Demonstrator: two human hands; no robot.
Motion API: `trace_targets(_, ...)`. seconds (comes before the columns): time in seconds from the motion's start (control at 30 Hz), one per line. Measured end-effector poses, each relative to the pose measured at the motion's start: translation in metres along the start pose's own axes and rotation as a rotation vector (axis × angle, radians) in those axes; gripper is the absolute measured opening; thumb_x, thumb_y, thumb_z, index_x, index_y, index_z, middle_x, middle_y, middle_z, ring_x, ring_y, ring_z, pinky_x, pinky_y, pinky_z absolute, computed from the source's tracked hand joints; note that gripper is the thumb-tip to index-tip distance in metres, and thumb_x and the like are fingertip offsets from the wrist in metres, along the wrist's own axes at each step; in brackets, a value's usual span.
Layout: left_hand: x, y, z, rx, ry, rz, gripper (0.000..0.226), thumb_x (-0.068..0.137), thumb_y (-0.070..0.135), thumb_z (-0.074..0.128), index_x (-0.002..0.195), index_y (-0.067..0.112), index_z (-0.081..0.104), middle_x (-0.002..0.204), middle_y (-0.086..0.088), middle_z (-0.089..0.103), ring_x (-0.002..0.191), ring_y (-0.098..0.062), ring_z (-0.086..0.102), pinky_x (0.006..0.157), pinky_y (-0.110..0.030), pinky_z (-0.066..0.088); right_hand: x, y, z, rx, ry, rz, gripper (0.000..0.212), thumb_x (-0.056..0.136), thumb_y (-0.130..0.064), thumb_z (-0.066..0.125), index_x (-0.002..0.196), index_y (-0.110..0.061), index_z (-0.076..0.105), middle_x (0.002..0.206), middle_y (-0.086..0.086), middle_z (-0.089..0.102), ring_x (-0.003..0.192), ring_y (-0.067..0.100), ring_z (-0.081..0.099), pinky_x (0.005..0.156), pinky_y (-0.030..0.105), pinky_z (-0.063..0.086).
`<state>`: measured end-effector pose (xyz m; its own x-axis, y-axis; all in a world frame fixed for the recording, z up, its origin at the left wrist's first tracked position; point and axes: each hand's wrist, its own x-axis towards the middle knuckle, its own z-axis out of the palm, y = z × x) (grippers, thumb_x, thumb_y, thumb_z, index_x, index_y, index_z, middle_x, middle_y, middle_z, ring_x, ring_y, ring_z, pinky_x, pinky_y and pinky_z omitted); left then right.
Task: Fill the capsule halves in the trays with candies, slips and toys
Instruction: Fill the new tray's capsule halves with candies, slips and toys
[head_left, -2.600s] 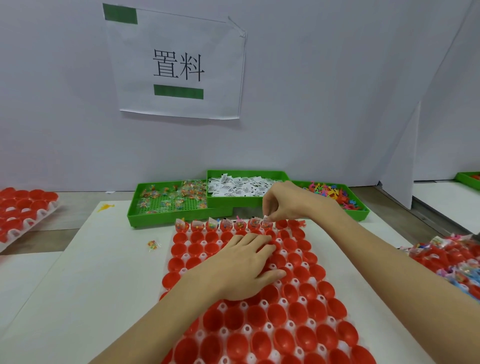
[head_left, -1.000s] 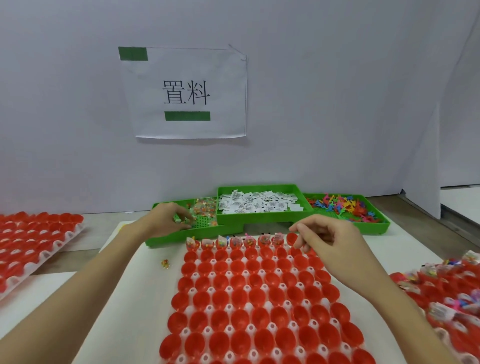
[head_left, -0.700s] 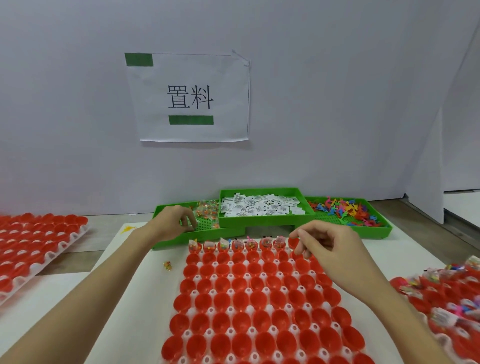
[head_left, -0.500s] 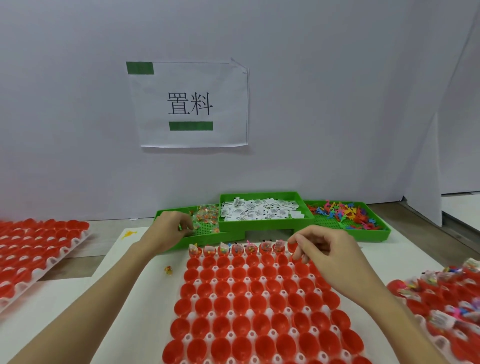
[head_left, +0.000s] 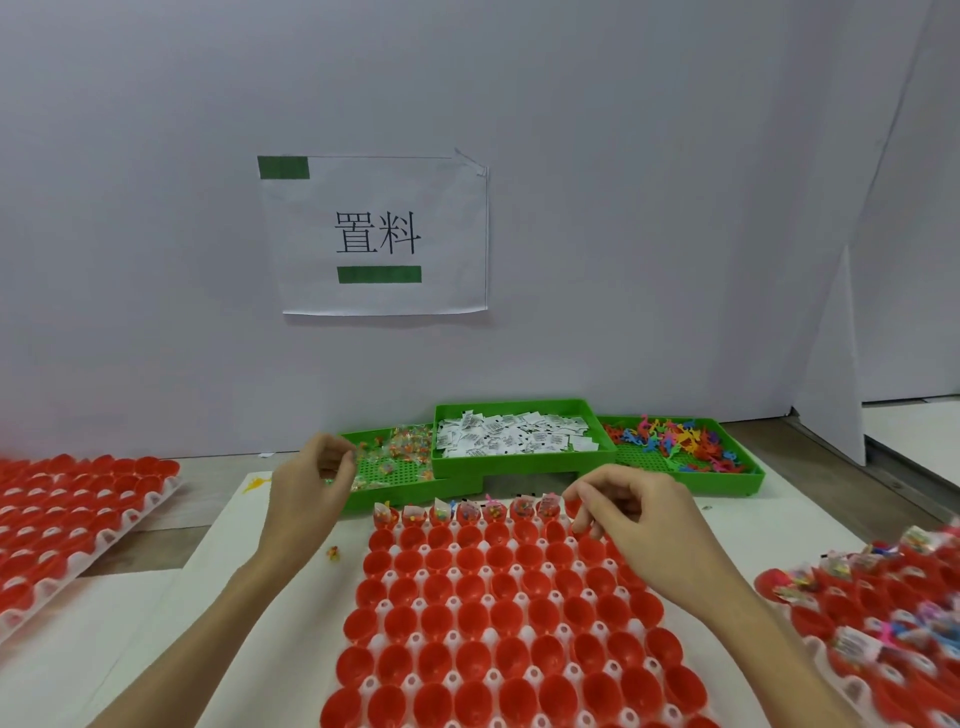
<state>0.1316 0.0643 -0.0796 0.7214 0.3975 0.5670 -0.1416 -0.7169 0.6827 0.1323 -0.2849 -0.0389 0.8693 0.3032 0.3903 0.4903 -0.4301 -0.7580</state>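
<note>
At lower centre of the frame the capsule tray (head_left: 498, 623) lies on the white surface (head_left: 171, 597), and only its far row holds candy packets (head_left: 467, 509). The left hand (head_left: 311, 493) is at the green candy bin (head_left: 400, 470) left of centre, fingers curled, apparently pinching a packet, though what it holds is too small to confirm. The right hand (head_left: 634, 514) hovers over the right end of the far row, fingers curled together; whether it holds anything cannot be told. The candy step seems to be in hand. Next, the packet likely goes into an empty half at that row's right end. The slips bin (head_left: 514, 441) and toys bin (head_left: 680, 449) wait behind.
</note>
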Motion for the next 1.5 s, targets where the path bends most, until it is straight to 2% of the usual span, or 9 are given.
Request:
trace_targets(0.13, -0.044, 0.014, -0.012, -0.248, 0.019, -0.093, 0.019, 0.102, 0.011, 0.058, 0.102, 0.030, 0.065, 0.080, 0.005, 0.074, 0.071, -0.008, 0.069, 0.066, -0.014, 0.053, -0.001, -0.001, 0.000, -0.004, -0.002, -0.005, 0.024, 0.100, -0.017, 0.061, 0.086, -0.031, 0.074, 0.073, -0.008, 0.074, 0.067, 0.009, 0.069, 0.071, 0.020, 0.057)
trace_targets(0.43, -0.102, 0.025, -0.022, -0.329, -0.011, -0.060, 0.028, 0.104, 0.010, 0.054, 0.103, 0.035, 0.068, 0.077, -0.003, 0.068, 0.060, -0.018, 0.062, 0.062, -0.036, 0.055, -0.001, -0.002, 0.006, -0.041, -0.020, -0.009, 0.024, 0.100, -0.016, 0.062, 0.088, -0.031, 0.076, 0.074, -0.007, 0.074, 0.068, 0.008, 0.069, 0.073, 0.021, 0.057)
trace_targets(0.67, -0.115, 0.028, -0.014, -0.443, 0.051, -0.232, 0.020, 0.107, 0.021, 0.050, 0.108, 0.031, 0.067, 0.079, 0.001, 0.065, 0.071, -0.022, 0.060, 0.069, -0.042, 0.053, 0.004, -0.006, 0.009, -0.002, 0.038, -0.019, 0.019, 0.101, -0.010, 0.060, 0.095, -0.020, 0.075, 0.075, -0.002, 0.075, 0.068, 0.014, 0.070, 0.070, 0.022, 0.057)
trace_targets(0.9, -0.113, 0.027, -0.013, -0.532, 0.027, -0.335, 0.028, 0.108, 0.013, 0.047, 0.096, 0.030, 0.066, 0.069, -0.001, 0.060, 0.061, -0.011, 0.052, 0.060, -0.031, 0.046, 0.052, -0.001, 0.033, -0.190, 0.012, -0.028, 0.018, 0.100, -0.013, 0.060, 0.100, -0.025, 0.073, 0.082, -0.010, 0.073, 0.078, 0.001, 0.068, 0.072, 0.014, 0.052)
trace_targets(1.1, -0.113, 0.026, -0.012, -0.540, 0.034, -0.322, 0.028, 0.107, 0.015, 0.049, 0.094, 0.032, 0.068, 0.072, 0.000, 0.063, 0.061, -0.006, 0.056, 0.058, -0.017, 0.049, 0.121, -0.001, 0.057, -0.416, -0.133, 0.026, 0.017, 0.102, -0.016, 0.061, 0.108, -0.018, 0.077, 0.107, 0.003, 0.075, 0.096, 0.013, 0.067, 0.092, 0.030, 0.052)
trace_targets(1.27, -0.112, 0.028, -0.013, -0.523, 0.053, -0.314, 0.031, 0.107, 0.014, 0.049, 0.092, 0.033, 0.068, 0.078, 0.008, 0.069, 0.067, -0.002, 0.064, 0.059, -0.012, 0.049, 0.149, -0.002, 0.086, -0.440, -0.246, 0.079, 0.017, 0.095, -0.022, 0.071, 0.109, -0.015, 0.078, 0.110, 0.010, 0.076, 0.089, 0.014, 0.065, 0.074, 0.022, 0.046)
trace_targets(1.33, -0.111, 0.027, -0.014, -0.511, 0.058, -0.311, 0.029, 0.107, 0.015, 0.049, 0.094, 0.033, 0.068, 0.079, 0.009, 0.068, 0.065, -0.002, 0.063, 0.056, -0.013, 0.048, 0.155, -0.002, 0.097, -0.427, -0.278, 0.118, 0.023, 0.090, -0.026, 0.078, 0.109, -0.014, 0.078, 0.115, 0.013, 0.075, 0.096, 0.018, 0.068, 0.081, 0.027, 0.050)
trace_targets(1.43, -0.110, 0.027, -0.014, -0.484, 0.051, -0.299, 0.029, 0.107, 0.015, 0.050, 0.094, 0.034, 0.068, 0.080, 0.010, 0.069, 0.063, -0.001, 0.061, 0.054, -0.014, 0.048, 0.166, -0.003, 0.106, -0.475, -0.288, 0.206, 0.033, 0.084, -0.032, 0.082, 0.110, -0.011, 0.078, 0.134, 0.011, 0.066, 0.125, 0.025, 0.061, 0.104, 0.034, 0.046)
trace_targets(1.5, -0.110, 0.027, -0.014, -0.460, 0.056, -0.287, 0.029, 0.106, 0.014, 0.051, 0.093, 0.034, 0.067, 0.079, 0.014, 0.069, 0.063, 0.000, 0.062, 0.054, -0.011, 0.046, 0.171, -0.004, 0.108, -0.505, -0.322, 0.277, 0.032, 0.085, -0.031, 0.082, 0.110, -0.010, 0.079, 0.138, 0.008, 0.065, 0.131, 0.025, 0.056, 0.107, 0.032, 0.043)
